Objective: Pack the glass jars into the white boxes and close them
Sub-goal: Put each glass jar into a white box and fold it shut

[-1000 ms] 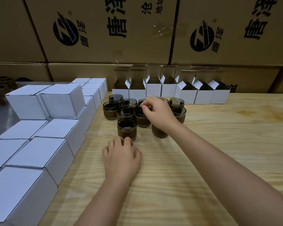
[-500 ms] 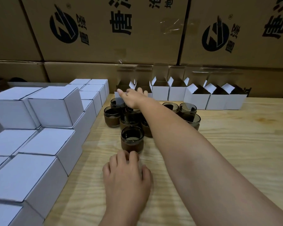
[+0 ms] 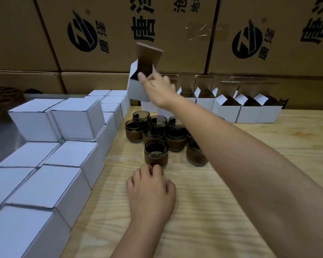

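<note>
The right hand (image 3: 158, 90) grips an open white box (image 3: 136, 90) in the air above the back of the jars, thumb hooked over its rim. The box is tilted, its brown-lined lid flap (image 3: 148, 53) standing up; its inside is too dark to see into. Below it, lidless dark glass jars (image 3: 175, 138) cluster on the wooden worktop (image 3: 231, 211). The left hand (image 3: 150, 190) rests on the worktop with loosely curled fingers, holding nothing, fingertips at the foot of the nearest jar (image 3: 156, 152). Further open white boxes (image 3: 248, 112) line the back, interiors shadowed. Closed white boxes (image 3: 78, 120) are stacked at left, before big brown cartons (image 3: 157, 25).
</note>
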Available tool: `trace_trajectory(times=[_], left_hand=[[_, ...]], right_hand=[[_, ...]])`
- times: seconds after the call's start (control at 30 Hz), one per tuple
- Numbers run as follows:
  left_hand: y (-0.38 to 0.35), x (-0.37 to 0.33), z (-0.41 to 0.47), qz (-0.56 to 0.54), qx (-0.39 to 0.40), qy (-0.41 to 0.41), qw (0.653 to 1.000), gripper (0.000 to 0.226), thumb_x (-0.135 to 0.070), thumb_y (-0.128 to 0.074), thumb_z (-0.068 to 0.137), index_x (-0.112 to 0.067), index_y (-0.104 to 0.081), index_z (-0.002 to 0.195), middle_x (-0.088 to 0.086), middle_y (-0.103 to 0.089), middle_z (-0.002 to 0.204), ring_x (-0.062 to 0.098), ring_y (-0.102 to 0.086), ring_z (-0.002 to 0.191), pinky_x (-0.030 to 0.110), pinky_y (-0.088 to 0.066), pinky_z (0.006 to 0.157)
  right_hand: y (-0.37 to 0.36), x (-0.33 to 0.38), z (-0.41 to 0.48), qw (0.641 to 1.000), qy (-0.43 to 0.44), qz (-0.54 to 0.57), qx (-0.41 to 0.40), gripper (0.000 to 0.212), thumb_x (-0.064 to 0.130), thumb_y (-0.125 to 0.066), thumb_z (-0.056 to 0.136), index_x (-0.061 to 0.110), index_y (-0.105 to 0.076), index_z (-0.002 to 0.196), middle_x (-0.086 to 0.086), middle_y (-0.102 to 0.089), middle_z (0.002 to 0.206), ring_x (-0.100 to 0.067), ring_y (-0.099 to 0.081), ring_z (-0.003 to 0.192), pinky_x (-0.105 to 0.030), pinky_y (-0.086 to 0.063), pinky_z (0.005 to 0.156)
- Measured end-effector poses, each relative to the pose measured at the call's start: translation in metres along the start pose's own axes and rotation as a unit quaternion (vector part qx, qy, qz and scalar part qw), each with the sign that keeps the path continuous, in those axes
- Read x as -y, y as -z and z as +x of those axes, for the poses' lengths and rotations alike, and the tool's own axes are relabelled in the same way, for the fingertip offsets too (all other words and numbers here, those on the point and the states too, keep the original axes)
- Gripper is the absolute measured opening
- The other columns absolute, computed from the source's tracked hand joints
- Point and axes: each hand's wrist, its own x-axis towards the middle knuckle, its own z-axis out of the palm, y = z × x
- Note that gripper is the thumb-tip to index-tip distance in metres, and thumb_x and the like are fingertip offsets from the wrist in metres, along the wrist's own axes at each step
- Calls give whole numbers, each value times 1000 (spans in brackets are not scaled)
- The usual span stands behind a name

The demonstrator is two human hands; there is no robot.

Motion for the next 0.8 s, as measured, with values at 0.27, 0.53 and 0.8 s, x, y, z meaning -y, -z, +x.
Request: trace_trajectory(times=[0.27, 0.53, 0.8], left_hand=[[6, -1, 5, -62, 51, 56, 995, 27, -38, -49, 87, -25, -58, 109, -3, -51, 113, 20, -41, 113, 33, -23, 97], [16, 3, 6, -259, 43, 112, 958, 24, -44, -49, 94, -26, -64, 86, -12, -64, 84, 20, -58, 95, 38, -42, 93], [25, -1, -7, -484, 153, -38, 860, 50, -72, -48, 73, -61, -39, 121, -13, -54, 129, -5, -54, 113, 19, -43, 89]], right_hand=[[80, 7, -144, 988, 86, -6, -130, 27, 34, -52, 96, 13, -68, 100, 12, -44, 109, -9, -30, 109, -15, -19, 82], [41, -35, -263, 980, 49, -78, -176, 17, -13, -62, 77, -1, -71, 86, -8, -62, 97, -21, -44, 98, 2, -18, 90], [15, -53, -276, 984, 56, -37, -165, 18, -12, -60, 75, 1, -66, 85, -7, -59, 93, -20, -50, 96, -5, -26, 89]])
